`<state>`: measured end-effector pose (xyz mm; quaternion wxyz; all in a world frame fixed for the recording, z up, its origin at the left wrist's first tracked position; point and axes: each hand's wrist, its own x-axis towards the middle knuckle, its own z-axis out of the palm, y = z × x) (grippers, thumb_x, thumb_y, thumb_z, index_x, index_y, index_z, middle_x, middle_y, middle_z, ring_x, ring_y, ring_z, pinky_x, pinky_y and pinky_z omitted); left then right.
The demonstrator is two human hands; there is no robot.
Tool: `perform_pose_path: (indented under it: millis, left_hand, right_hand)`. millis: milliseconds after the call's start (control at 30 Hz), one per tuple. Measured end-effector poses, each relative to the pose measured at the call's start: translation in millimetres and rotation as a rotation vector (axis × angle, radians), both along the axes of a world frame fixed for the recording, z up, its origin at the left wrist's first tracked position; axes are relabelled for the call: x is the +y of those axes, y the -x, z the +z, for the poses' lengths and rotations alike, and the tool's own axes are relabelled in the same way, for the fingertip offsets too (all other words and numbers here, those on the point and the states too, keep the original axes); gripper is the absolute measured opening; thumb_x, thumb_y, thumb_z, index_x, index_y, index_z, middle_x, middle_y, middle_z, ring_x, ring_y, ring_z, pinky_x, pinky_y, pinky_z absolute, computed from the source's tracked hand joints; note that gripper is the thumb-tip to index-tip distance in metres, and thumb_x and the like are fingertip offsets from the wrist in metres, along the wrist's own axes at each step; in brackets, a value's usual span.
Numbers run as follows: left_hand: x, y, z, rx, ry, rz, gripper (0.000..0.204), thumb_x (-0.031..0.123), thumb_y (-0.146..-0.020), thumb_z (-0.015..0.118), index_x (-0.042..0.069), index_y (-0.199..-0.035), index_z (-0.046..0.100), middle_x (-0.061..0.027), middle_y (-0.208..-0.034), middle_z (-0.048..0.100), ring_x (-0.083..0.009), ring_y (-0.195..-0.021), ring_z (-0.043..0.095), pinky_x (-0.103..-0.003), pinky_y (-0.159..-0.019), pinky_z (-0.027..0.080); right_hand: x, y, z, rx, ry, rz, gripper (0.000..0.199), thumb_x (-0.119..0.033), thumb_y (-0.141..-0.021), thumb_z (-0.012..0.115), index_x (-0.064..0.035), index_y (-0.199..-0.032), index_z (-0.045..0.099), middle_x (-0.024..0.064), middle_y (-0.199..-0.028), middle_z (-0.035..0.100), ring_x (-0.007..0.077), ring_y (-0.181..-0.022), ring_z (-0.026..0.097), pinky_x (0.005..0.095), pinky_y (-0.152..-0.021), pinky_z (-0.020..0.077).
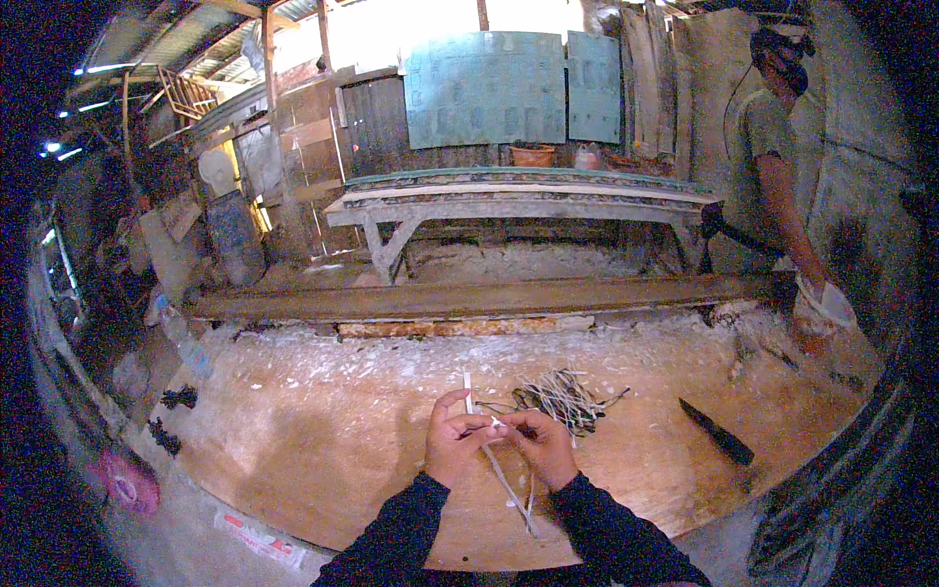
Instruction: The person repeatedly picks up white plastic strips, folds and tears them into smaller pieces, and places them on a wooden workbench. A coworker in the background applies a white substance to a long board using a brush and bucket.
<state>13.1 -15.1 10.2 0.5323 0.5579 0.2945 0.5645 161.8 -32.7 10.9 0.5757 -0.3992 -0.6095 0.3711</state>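
Over the near middle of the wooden board, my left hand [452,437] and my right hand [544,450] meet fingertip to fingertip, both closed in a pinch. Between them is a narrow white strip [506,486]; one end sticks up past my left fingers, and a loop hangs down toward the board. A small white bit shows where the fingertips meet, too small to tell whether it is a knot. Just beyond my right hand lies a tangled pile of white and black strips [567,399]. Farther right rests a dark, knife-shaped tool [717,430].
White scraps litter the far part of the wooden board [323,430]. Dark clumps [176,397] and a plastic bottle [168,315] are at left. Beyond a long beam [489,299] stands a bench [528,200]. At right, a person [778,137] holds a white bucket [827,305].
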Motion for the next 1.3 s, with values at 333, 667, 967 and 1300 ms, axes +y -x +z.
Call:
perform_pose_path:
  millis: [333,667,967,1300]
  left_hand:
    - [0.8,-2.1,-8.6,0.416,-0.515,0.214,0.039,-0.003,-0.075,0.059,0.001,-0.11,0.042,-0.0103,-0.09,0.061,-0.0158,-0.083,0.06,-0.027,-0.073,0.05]
    - [-6.6,-4.2,-2.4,0.373,-0.399,0.205,0.032,-0.002,-0.074,0.059,0.001,-0.103,0.048,-0.011,-0.101,0.056,-0.0168,-0.083,0.06,-0.027,-0.07,0.051]
    - [-4.4,-5.8,-4.5,0.363,-0.303,0.235,0.031,0.002,-0.075,0.061,0.002,-0.101,0.043,-0.0102,-0.096,0.056,-0.0162,-0.078,0.06,-0.026,-0.064,0.052]
    - [-2.1,-0.2,-10.9,0.275,-0.073,0.052,0.013,0.005,-0.08,0.057,0.001,-0.092,0.055,-0.0046,-0.086,0.059,-0.0122,-0.076,0.058,-0.024,-0.062,0.051]
  right_hand:
    - [0.2,-2.9,-0.9,-0.218,-0.102,-0.149,0.01,-0.004,-0.073,0.064,-0.0008,-0.081,0.06,0.0056,-0.073,0.06,0.0101,-0.065,0.056,0.0221,-0.057,0.0443]
    - [-7.9,-0.3,10.1,-0.314,-0.113,-0.146,0.009,-0.008,-0.073,0.062,-0.0015,-0.077,0.057,0.0082,-0.073,0.058,0.0135,-0.066,0.056,0.0254,-0.057,0.0442]
    - [8.6,0.6,-7.8,-0.12,0.149,0.084,0.012,-0.014,-0.079,0.06,-0.0048,-0.08,0.053,0.0015,-0.073,0.054,0.0118,-0.068,0.053,0.0236,-0.061,0.0433]
    - [-0.3,-9.4,2.5,0.385,0.477,0.493,0.011,-0.015,-0.081,0.057,-0.0061,-0.087,0.054,0.0023,-0.082,0.058,0.0106,-0.075,0.055,0.0229,-0.068,0.0445]
